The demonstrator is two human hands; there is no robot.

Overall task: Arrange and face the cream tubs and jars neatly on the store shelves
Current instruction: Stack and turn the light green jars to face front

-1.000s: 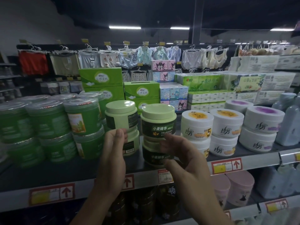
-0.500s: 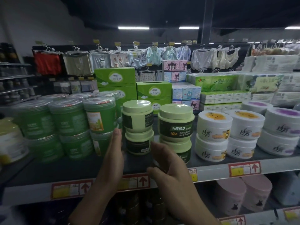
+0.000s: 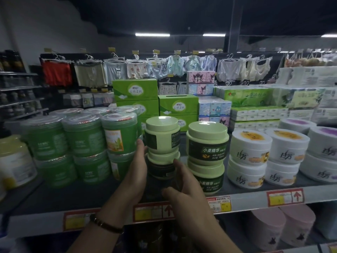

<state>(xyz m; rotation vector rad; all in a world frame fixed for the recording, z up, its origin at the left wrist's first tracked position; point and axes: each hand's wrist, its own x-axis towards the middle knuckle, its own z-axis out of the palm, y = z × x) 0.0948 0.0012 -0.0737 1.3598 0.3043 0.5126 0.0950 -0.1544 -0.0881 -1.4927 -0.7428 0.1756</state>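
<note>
Two stacks of pale green-lidded cream jars stand mid-shelf. In the left stack the upper jar shows its label turned sideways, above a lower dark jar. The right stack faces front with its label readable. My left hand lies along the left side of the left stack, fingers straight up and touching both jars. My right hand curls round the lower dark jar from the front right, forefinger on its side and thumb low in front.
Green clear-lidded tubs stand stacked close on the left, with a yellow jar beyond them. White tubs sit close on the right. Green tissue boxes stand behind. Price tags line the shelf edge. Pink tubs fill the shelf below.
My right hand left the right stack and came across to the left stack's lower jar. My left hand slid down from the upper jar to the stack's side.
</note>
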